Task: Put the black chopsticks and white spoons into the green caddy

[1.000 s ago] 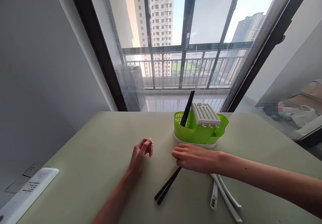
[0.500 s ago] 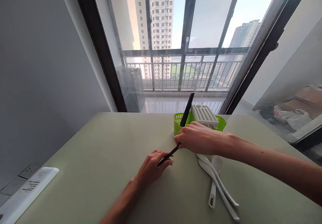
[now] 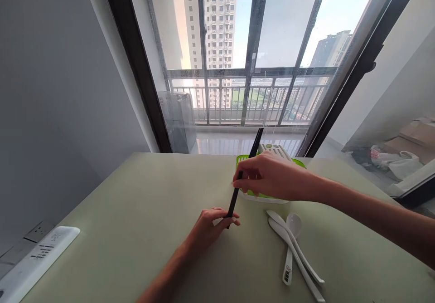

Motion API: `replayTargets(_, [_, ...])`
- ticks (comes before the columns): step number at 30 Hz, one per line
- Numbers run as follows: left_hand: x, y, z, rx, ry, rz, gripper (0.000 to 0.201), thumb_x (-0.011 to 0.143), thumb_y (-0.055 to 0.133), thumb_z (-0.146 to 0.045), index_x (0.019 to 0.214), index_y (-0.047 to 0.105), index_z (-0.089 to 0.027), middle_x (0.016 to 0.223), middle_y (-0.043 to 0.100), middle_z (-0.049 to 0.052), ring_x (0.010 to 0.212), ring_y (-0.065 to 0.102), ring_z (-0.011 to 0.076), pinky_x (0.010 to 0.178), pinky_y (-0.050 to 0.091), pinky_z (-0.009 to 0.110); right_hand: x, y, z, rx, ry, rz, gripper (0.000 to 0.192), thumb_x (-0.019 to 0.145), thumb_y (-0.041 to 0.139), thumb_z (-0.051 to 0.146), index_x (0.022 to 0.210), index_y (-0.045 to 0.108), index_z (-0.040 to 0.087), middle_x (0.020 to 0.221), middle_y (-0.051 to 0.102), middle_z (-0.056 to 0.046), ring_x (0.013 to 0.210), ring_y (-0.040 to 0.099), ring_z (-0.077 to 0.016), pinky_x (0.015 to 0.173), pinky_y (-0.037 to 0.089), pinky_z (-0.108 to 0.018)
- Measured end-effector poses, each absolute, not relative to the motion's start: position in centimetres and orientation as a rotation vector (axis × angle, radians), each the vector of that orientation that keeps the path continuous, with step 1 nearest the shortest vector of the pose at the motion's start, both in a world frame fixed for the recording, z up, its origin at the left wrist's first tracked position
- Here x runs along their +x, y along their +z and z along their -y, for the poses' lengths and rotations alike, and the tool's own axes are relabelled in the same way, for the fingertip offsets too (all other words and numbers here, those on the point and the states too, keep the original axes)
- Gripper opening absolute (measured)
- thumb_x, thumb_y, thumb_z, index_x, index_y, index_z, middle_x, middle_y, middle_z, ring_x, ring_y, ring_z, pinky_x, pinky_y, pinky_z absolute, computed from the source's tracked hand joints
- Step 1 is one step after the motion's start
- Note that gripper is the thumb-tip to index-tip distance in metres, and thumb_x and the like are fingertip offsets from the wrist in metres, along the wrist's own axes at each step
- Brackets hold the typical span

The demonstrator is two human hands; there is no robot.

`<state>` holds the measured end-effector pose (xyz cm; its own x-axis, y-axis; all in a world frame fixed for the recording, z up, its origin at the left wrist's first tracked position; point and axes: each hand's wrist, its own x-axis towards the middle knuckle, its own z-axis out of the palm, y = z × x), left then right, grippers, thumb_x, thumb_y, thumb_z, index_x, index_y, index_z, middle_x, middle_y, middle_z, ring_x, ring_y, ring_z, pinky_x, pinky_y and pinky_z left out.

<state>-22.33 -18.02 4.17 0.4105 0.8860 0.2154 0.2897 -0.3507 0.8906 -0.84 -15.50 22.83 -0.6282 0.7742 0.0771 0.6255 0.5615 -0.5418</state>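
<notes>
My right hand [image 3: 272, 176] grips black chopsticks [image 3: 234, 200] near their upper end, holding them steeply tilted above the table. Their lower tips rest against the fingers of my left hand [image 3: 214, 223], which lies on the table and pinches them. Just behind my right hand stands a green cutlery holder [image 3: 242, 160] with a white slotted lid [image 3: 273, 149] and another black chopstick pair [image 3: 255, 142] sticking up from it. The hand hides most of the holder.
Three white spoons [image 3: 295, 248] lie on the pale green table [image 3: 136, 212] right of my left hand. A white power strip [image 3: 36, 262] sits at the left table edge. A glass balcony door stands beyond the table's far edge.
My right hand lifted the chopsticks off the table and tilted them upright in front of the holder. My left hand moved right and closed on their lower tips. The spoons became visible.
</notes>
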Motion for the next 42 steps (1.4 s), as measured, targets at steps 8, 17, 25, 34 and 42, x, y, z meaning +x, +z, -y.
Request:
replayTargets(8, [-22.6, 3.5, 17.7, 1.799, 0.871, -0.958, 0.023, 0.093, 0.065, -0.038, 0.101, 0.084, -0.026, 0.093, 0.080, 0.008, 0.079, 0.072, 0.0240, 0.075, 0.057, 0.034, -1.1, 21.0, 15.9, -1.184, 0.751, 2.392, 0.024, 0.095, 0.061, 0.041, 0.084, 0.070, 0.022, 0.065, 0.072, 0.002, 0.056, 0.064, -0.0141, 0.055, 0.043, -0.024])
replayTargets(17, [-23.0, 3.5, 17.5, 1.758, 0.760, -0.978, 0.025, 0.091, 0.067, -0.041, 0.099, 0.083, -0.023, 0.105, 0.077, 0.006, 0.090, 0.071, 0.0217, 0.085, 0.055, 0.029, -0.6, 20.2, 15.6, -1.063, 0.870, 2.225, 0.037, 0.098, 0.057, 0.052, 0.078, 0.060, 0.021, 0.074, 0.074, -0.001, 0.061, 0.067, -0.0140, 0.063, 0.049, -0.027])
replayTargets(25, [-24.0, 3.7, 16.7, 1.695, 0.883, -1.019, 0.052, 0.092, 0.059, -0.060, 0.124, 0.068, -0.020, 0.119, 0.074, 0.009, 0.101, 0.066, 0.0233, 0.094, 0.050, 0.035, 3.6, 25.7, 13.3, -1.097, 0.591, 1.879, 0.043, 0.088, 0.065, 0.063, 0.084, 0.068, 0.020, 0.077, 0.072, -0.005, 0.060, 0.064, -0.0149, 0.054, 0.049, -0.030])
replayTargets(34, [-23.6, 3.1, 16.1, 1.569, 0.960, -1.148, 0.049, 0.099, 0.046, -0.060, 0.103, 0.071, -0.018, 0.101, 0.075, 0.007, 0.095, 0.064, 0.0209, 0.087, 0.049, 0.032, 5.4, 26.9, 10.6, -1.233, 0.125, 1.738, 0.036, 0.092, 0.064, 0.056, 0.078, 0.064, 0.023, 0.075, 0.074, -0.004, 0.053, 0.064, -0.0161, 0.059, 0.050, -0.034])
replayTargets(42, [-23.6, 2.9, 16.1, 1.588, 0.940, -1.129, 0.047, 0.100, 0.047, -0.058, 0.099, 0.072, -0.018, 0.094, 0.074, 0.005, 0.089, 0.065, 0.0190, 0.084, 0.049, 0.030, 4.7, 22.2, 7.0, -1.364, 0.317, 1.891, 0.031, 0.095, 0.059, 0.046, 0.081, 0.067, 0.019, 0.075, 0.076, -0.003, 0.058, 0.070, -0.0160, 0.059, 0.052, -0.030])
